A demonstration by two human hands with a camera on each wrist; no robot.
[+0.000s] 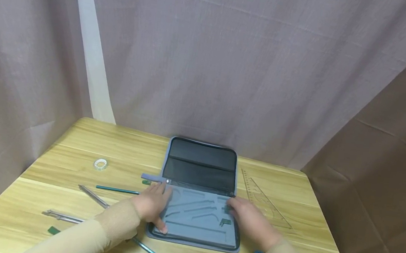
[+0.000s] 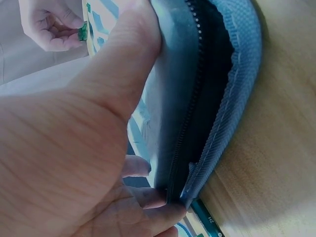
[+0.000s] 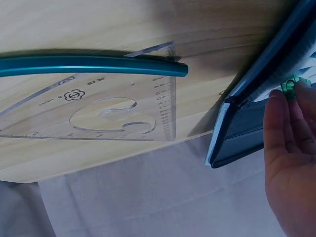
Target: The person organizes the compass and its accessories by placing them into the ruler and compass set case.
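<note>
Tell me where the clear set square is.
In the head view, the clear set square lies flat on the table, right of the open case, just beyond the right hand.

2H on pencil [image 2: 207,218], HERO on set square [image 3: 98,89]

Head view faces forward-down from above; close wrist views share its six-o'clock rectangular blue-grey zippered fabric case [image 1: 199,174].

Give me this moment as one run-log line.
left hand: rests on left side of case; right hand: pinches small green piece at recessed tray; case: open; set square: right of case
</note>
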